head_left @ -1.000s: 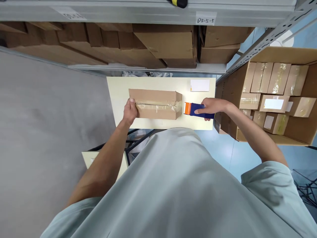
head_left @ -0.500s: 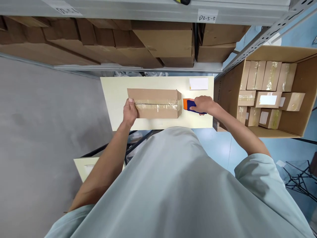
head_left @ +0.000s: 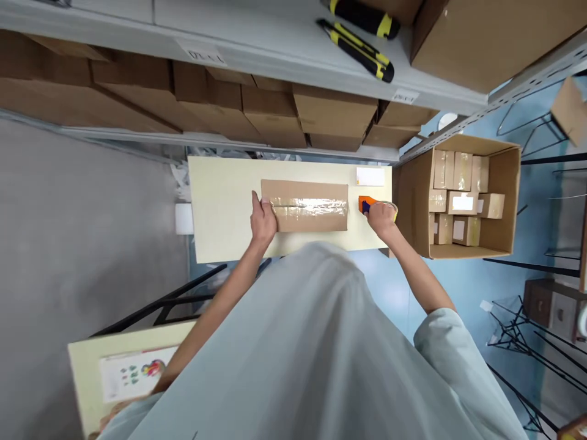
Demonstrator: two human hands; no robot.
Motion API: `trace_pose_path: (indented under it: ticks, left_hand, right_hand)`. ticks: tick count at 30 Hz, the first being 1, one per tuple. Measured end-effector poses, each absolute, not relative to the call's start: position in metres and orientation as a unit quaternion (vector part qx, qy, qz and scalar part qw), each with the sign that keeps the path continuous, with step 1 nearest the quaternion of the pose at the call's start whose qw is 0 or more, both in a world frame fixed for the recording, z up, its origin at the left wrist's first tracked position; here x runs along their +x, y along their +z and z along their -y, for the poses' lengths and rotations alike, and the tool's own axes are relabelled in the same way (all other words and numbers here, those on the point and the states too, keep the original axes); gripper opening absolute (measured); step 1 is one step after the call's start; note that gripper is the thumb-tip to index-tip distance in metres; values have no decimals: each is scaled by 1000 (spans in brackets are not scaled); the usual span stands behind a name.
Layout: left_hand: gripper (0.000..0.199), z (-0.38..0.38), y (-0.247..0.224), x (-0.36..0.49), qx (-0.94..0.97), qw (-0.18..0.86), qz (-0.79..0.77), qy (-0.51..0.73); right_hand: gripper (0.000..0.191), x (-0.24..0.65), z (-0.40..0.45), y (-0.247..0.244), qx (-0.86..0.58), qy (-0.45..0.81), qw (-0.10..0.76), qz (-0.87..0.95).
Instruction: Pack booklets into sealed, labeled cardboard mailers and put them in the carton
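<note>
A long cardboard box [head_left: 312,219] lies on the cream table [head_left: 220,208], with shiny clear tape along its middle. At the box's left end is my left hand [head_left: 263,221], its palm and thumb against the cardboard and its fingers apart. To the right of the box, my right hand [head_left: 381,219] is closed around an orange and dark blue tape dispenser [head_left: 365,201]. The dispenser's orange front points at the box, with a gap between them. A white label sheet [head_left: 370,176] lies near the table's back right corner.
An open carton [head_left: 415,205] holding several small taped boxes stands at the table's right. Above the table's back edge runs a shelf [head_left: 275,58] with cardboard boxes and two yellow and black cutters [head_left: 360,52]. At the lower left, another cream surface [head_left: 87,348] carries a printed sheet.
The view has shifted, showing more of the shelf and both cutters. The box now appears flatter to view, its right end face no longer visible. My left hand's fingers have spread.
</note>
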State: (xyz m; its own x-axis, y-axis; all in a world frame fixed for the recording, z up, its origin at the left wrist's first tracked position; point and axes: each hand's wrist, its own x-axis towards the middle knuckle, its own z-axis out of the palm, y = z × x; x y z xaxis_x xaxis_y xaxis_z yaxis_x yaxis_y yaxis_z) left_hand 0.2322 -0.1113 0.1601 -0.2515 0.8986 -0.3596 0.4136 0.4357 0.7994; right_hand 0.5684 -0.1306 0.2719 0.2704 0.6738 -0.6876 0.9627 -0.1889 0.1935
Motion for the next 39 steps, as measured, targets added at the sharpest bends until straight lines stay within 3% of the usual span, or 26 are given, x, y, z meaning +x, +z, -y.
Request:
trace_pose_path:
  ticks: [6,10,14,19,25,32,35,39]
  left_hand:
    - [86,107,200,244,462,410,-702,354]
    - [70,84,260,276,611,385,-556,412]
    - [65,41,327,295,712,325,-436,445]
    - [71,-31,362,293,688,287,-467,476]
    - [71,-89,370,290,628,330,-547,444]
    - [70,-38,333,285,616,356,-562,422]
    - [69,-12,309,287,598,379,-577,407]
    - [68,21,271,274,585,388,-583,409]
  right_hand:
    - [44,533,107,353,797,-125,219,-549]
    - [49,492,62,399,795,-81,162,-579]
    - [53,445,6,436,757,-59,89,-644]
    - [41,406,-69,466,664,-50,37,-745]
    - [40,382,-146,465,632,-34,68,-771]
    - [44,376,-174,439,639,-53,77,-763]
    - [48,380,-172,432,634,-47,12,-772]
    - [67,399,-130,407,606,-44,-116,-786]
